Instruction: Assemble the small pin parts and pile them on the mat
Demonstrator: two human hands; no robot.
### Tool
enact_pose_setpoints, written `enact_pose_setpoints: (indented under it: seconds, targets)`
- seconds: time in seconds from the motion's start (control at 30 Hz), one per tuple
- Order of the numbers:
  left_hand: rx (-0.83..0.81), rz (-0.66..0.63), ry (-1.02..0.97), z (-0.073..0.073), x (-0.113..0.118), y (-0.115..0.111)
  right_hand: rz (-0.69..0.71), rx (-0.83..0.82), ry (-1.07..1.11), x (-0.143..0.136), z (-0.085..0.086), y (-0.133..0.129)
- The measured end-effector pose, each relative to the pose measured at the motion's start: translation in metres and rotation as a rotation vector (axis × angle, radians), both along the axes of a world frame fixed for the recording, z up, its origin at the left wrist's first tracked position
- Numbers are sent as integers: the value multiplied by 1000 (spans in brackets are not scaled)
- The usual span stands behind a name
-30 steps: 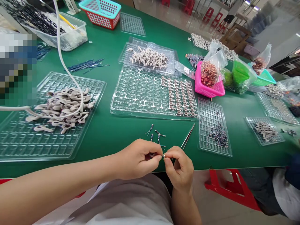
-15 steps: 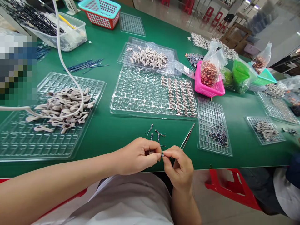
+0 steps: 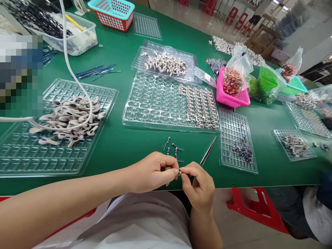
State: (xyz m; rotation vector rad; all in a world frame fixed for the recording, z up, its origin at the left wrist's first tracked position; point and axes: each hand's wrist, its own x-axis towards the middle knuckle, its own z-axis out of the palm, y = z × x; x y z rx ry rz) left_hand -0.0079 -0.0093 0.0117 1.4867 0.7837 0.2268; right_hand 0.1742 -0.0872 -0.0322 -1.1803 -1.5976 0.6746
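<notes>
Working at the near edge of a green tabletop [image 3: 103, 166]. Having, toward the left of that edge, a clear tray [image 3: 31, 162] heaped with grey pieces [image 3: 72, 116] and crossed by a white cable [image 3: 66, 52]. Facing, midway to the far edge, another clear tray, the wide one [image 3: 145, 103], with rows of ringed pieces [image 3: 201, 107] in its right part. Keeping just to the right of it a narrow tray [image 3: 225, 138] with a dark tangle of parts [image 3: 243, 150], and beyond, toward the far edge, a pink basket [image 3: 229, 98]. Pinching one tiny part [image 3: 180, 172] just inside the near edge, closing finger and thumb of both left hand [image 3: 155, 173] and right hand [image 3: 198, 185] on it, mostly covering it. Having tweezers [image 3: 209, 151] slanting from the right hand toward the far edge, not being able to tell held from resting. Having four small wired parts [image 3: 168, 139] lying loose just beyond the left hand.
</notes>
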Motion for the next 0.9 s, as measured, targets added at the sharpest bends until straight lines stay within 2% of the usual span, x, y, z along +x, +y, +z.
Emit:
enact_pose_setpoints:
  seconds: [0.9]
  targets:
    - [83,-22,-17,0,-1,-4,-17,9,-1,0,-2,-1]
